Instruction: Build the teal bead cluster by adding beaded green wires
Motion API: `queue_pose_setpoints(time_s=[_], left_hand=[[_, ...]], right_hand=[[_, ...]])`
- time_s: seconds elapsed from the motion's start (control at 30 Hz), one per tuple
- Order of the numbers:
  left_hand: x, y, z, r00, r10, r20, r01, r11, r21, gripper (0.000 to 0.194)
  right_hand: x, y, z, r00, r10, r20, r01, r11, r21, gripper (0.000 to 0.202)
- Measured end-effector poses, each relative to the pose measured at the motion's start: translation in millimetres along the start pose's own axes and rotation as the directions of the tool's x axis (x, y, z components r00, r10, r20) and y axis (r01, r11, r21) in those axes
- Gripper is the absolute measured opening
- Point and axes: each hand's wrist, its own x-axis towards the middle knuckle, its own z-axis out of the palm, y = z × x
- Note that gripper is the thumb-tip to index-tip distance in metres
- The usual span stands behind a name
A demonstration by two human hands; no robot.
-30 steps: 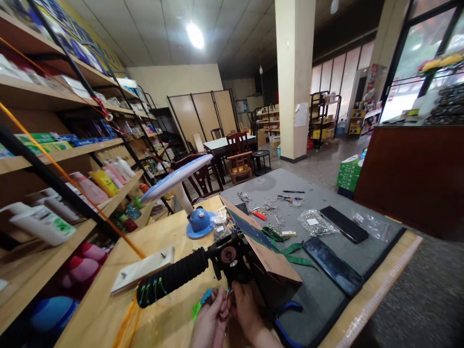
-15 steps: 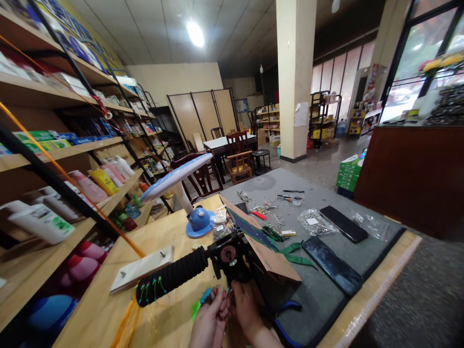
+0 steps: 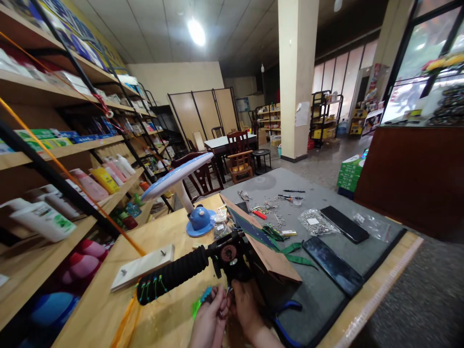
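Observation:
Near the bottom centre, my left hand (image 3: 211, 316) has its fingers pinched together, with a bright green and blue feathery piece (image 3: 199, 302) beside it. My right hand (image 3: 246, 309) is closed too, its fingertips nearly meeting the left ones at a tiny item too small to name. Just above them is a black clamp-like device (image 3: 232, 258) with a round reddish disc. From it a black padded roll (image 3: 173, 275) extends left, with thin green and yellow strands around its end. Blue-handled pliers (image 3: 284, 321) lie right of my right hand.
A cardboard piece (image 3: 270, 253) leans right of the device. On the grey mat (image 3: 308, 290) lie two phones, small metal parts, a bag and green ribbon. A blue lamp (image 3: 199, 220) and a white board (image 3: 143, 267) stand left; orange cord runs to the shelves.

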Motion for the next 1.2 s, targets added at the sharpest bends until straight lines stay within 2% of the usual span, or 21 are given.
queue_pose_setpoints(time_s=[0.1,0.33,0.53,0.77,0.93,1.2], left_hand=[[-0.5,-0.4,0.5,1.000,-0.002,-0.013,0.002,1.000,-0.001,0.045],[-0.9,-0.1,2.2,1.000,0.002,-0.018,-0.002,1.000,0.004,0.046],[-0.5,-0.5,0.8,1.000,-0.010,-0.026,0.010,1.000,-0.005,0.045],[-0.3,-1.8,0.1,1.000,-0.004,-0.019,0.004,1.000,-0.005,0.045],[0.2,-2.1,0.9,1.000,0.001,-0.015,-0.001,1.000,0.000,0.046],[-3.6,1.4,4.3,1.000,0.007,-0.022,-0.006,1.000,0.019,0.045]], right_hand=[[-2.2,-4.1,-0.6,0.999,-0.023,-0.027,0.023,1.000,-0.005,0.028],[-7.6,-17.2,-4.8,0.992,-0.093,-0.088,0.091,0.996,-0.026,0.031],[-8.7,-18.3,-2.1,0.990,-0.104,-0.100,0.100,0.994,-0.049,0.032],[-10.3,-20.9,-5.5,0.991,-0.102,-0.085,0.096,0.992,-0.080,0.016],[-12.1,-26.2,-5.0,0.992,-0.106,-0.074,0.100,0.992,-0.083,0.021],[-13.9,-28.5,-7.9,0.981,-0.153,-0.120,0.139,0.983,-0.116,0.022]])
